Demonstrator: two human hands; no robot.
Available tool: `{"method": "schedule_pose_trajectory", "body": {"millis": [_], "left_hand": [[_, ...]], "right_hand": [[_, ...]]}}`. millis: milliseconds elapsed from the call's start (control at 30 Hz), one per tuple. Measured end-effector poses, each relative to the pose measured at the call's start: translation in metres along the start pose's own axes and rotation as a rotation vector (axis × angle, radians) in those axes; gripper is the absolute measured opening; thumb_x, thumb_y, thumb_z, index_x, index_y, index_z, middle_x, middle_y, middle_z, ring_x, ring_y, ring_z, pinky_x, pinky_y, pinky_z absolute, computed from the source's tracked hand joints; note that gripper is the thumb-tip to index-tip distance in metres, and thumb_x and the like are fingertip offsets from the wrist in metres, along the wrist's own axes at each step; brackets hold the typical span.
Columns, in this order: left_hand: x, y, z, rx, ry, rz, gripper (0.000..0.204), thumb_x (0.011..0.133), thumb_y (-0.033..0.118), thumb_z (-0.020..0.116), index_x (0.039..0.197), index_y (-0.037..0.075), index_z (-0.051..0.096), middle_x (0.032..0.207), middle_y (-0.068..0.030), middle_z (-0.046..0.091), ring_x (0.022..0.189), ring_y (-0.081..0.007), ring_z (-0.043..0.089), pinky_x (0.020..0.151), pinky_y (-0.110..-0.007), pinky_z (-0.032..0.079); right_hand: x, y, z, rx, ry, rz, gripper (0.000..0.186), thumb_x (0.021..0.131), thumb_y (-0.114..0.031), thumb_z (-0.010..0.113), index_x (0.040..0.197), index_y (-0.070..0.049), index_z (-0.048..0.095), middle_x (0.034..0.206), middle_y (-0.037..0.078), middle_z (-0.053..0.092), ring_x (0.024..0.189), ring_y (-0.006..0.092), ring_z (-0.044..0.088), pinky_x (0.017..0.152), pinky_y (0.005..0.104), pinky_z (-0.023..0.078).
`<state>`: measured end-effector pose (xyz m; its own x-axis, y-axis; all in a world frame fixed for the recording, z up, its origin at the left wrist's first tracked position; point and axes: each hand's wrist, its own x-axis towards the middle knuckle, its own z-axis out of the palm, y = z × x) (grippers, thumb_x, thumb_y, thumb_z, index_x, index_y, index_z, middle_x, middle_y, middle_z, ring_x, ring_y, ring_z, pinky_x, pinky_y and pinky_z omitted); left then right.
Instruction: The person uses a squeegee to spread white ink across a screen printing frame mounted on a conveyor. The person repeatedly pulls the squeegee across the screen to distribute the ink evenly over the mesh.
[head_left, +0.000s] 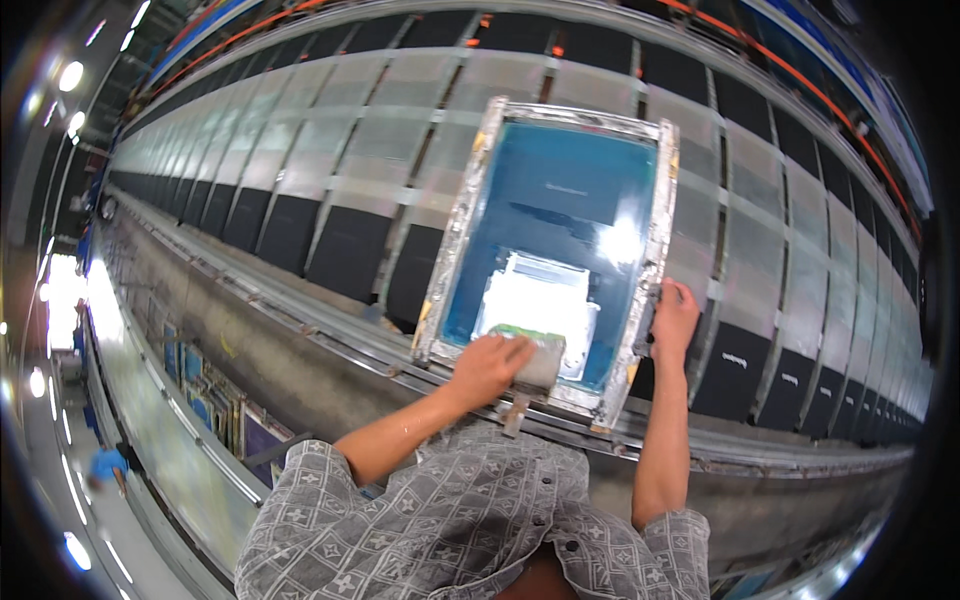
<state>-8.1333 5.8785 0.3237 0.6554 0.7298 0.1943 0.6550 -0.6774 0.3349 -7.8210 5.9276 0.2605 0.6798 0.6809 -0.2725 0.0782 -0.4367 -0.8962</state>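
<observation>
A screen-printing frame (664, 200) with taped, worn edges lies across the long table in front of me. Its blue mesh (560, 165) carries a pool of white ink (535, 295) at the near end. My left hand (490, 370) is closed round a squeegee (541, 366) that stands at the near edge of the ink, with a strip of green along its top. On the frame's right side, my right hand (675, 318) is closed at a dark clamp-like piece (650, 318); the fingers partly cover it.
Flat grey panels (350, 150) with black pieces (350, 250) line the table to both sides. Black pieces on the right (733, 372) bear small white prints. A metal rail (300, 325) runs along the near edge. Framed screens (215, 400) stand below left; a person in blue (108, 465) is farther off.
</observation>
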Motion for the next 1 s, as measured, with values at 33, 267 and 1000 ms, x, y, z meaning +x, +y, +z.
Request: {"method": "schedule_pose_trajectory", "body": {"millis": [33, 267, 1000], "left_hand": [[-0.006, -0.006, -0.010, 0.028, -0.013, -0.010, 0.037, 0.072, 0.004, 0.061, 0.108, 0.009, 0.065, 0.100, -0.0052, 0.067, 0.081, -0.0230, 0.061, 0.068, -0.037, 0.049], [-0.042, -0.128, -0.061, 0.096, -0.238, -0.089, 0.040, 0.061, 0.004, 0.070, 0.101, 0.012, 0.068, 0.101, -0.0001, 0.067, 0.086, -0.0210, 0.061, 0.074, -0.035, 0.049], [0.103, -0.254, -0.075, 0.011, -0.612, -0.109, 0.032, 0.066, 0.031, 0.080, 0.093, 0.016, 0.076, 0.083, -0.0147, 0.071, 0.082, -0.0356, 0.068, 0.073, -0.045, 0.054]], "right_hand": [[-0.013, -0.025, 0.004, 0.089, -0.053, 0.117, 0.022, 0.092, -0.023, 0.063, 0.093, -0.001, 0.066, 0.063, -0.001, 0.053, 0.057, 0.0078, 0.047, 0.053, 0.0276, 0.037], [-0.070, -0.004, 0.136, 0.258, -0.126, 0.073, 0.022, 0.093, -0.024, 0.061, 0.092, -0.002, 0.065, 0.066, -0.001, 0.053, 0.058, 0.0077, 0.047, 0.054, 0.0275, 0.037], [-0.091, -0.011, 0.176, 0.031, -0.065, 0.057, 0.026, 0.094, -0.026, 0.060, 0.094, -0.001, 0.067, 0.063, -0.001, 0.053, 0.058, 0.0086, 0.047, 0.056, 0.0284, 0.039]]}}
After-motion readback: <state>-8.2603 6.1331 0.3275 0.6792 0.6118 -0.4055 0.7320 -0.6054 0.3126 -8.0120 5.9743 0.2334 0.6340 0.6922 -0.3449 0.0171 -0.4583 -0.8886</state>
